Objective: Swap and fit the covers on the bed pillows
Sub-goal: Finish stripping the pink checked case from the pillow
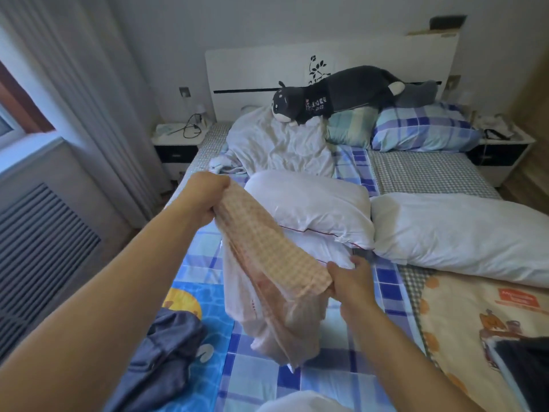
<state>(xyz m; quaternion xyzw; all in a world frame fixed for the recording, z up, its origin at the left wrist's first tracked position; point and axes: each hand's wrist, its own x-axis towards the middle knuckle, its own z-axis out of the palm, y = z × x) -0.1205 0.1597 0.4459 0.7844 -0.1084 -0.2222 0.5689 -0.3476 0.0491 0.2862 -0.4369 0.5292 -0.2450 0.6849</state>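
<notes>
A pink checked pillow cover (267,254) is stretched between my two hands above the bed. My left hand (205,193) grips its far end in a fist. My right hand (349,281) pinches its near edge, and the rest of the cover hangs down in loose folds. Just behind it lie two bare white pillows, one (312,203) stacked on another (323,248). A larger white pillow (463,236) lies to their right. At the headboard sit a blue plaid pillow (421,129) and a green striped pillow (350,126).
A dark plush toy (341,96) lies across the head pillows. A crumpled white sheet (276,144) is bunched at the left head of the bed. Dark blue clothing (166,349) lies near left. Nightstands (178,144) flank the bed; a radiator (38,251) is on the left wall.
</notes>
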